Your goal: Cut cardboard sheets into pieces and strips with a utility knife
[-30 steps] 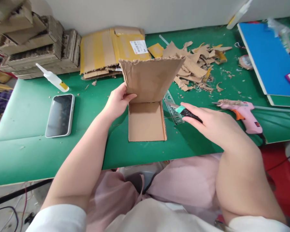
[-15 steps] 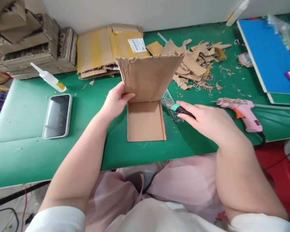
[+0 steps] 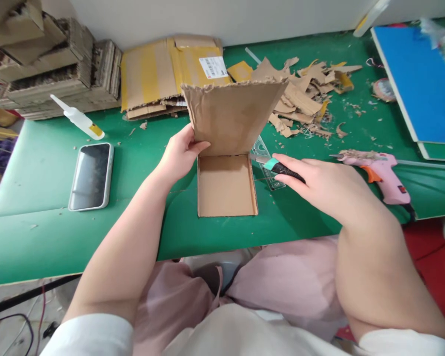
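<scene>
A small shallow cardboard box point(image 3: 226, 185) sits near the front edge of the green table. Its tall cardboard flap point(image 3: 237, 116) stands up at the back, with a ragged top edge. My left hand point(image 3: 181, 153) pinches the flap's lower left side between thumb and fingers. In my right hand point(image 3: 311, 183) is a utility knife point(image 3: 282, 169) with a black and teal handle. The knife's blade points left, at the box's back right corner by the base of the flap. A clear patterned stencil ruler point(image 3: 275, 183) lies under the knife, partly hidden.
A pink hot glue gun point(image 3: 387, 173) lies at the right, a phone point(image 3: 91, 176) and a white glue bottle point(image 3: 79, 120) at the left. Behind are cardboard scraps point(image 3: 300, 101), a flattened taped carton point(image 3: 152, 74), stacked cardboard point(image 3: 59, 74) and a blue board point(image 3: 415, 84).
The whole view has shifted slightly, so most things appear a little farther right. Both hands keep their grips, and the knife stays by the same corner of the box.
</scene>
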Available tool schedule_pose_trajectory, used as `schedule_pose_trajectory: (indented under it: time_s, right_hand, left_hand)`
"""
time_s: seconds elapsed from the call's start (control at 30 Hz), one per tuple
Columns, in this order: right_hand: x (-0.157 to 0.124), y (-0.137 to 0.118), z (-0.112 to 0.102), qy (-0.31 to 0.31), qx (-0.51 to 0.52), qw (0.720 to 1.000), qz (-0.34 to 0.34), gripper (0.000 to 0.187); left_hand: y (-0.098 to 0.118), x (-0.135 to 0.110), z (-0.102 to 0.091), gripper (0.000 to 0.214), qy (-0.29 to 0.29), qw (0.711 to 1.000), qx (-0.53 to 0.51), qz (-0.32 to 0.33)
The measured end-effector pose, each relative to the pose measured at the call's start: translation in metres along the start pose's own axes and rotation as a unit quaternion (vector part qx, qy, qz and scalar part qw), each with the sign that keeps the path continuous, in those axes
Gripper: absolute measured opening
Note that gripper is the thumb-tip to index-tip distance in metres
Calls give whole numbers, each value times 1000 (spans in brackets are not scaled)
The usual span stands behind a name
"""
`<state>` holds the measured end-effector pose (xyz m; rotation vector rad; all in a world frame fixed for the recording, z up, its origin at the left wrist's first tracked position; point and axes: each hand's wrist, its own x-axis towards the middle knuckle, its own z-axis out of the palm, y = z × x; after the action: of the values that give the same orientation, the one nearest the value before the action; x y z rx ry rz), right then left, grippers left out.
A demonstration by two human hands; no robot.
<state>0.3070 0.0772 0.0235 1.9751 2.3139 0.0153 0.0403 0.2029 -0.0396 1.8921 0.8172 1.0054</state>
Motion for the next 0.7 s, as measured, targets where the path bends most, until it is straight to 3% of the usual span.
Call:
schedule_pose_trajectory:
  time_s: [0.13, 0.27, 0.43, 0.7]
  right_hand:
    - [6, -21, -10, 25, -2, 998, -61, 49]
    - [24, -45, -15, -16, -9, 990, -138, 47]
    - [42, -60, -13, -12, -26, 989, -142, 48]
    - [46, -66, -8, 6, -46, 988, -148, 45]
  left_hand:
    - [-1, 0, -1, 28, -2, 1000, 13, -5]
    - [-1, 0, -2, 26, -2, 1000, 9, -10]
    - [-1, 0, -1, 24, -5, 1000, 7, -3]
    - [-1, -1, 0, 23, 1, 1000, 16, -2]
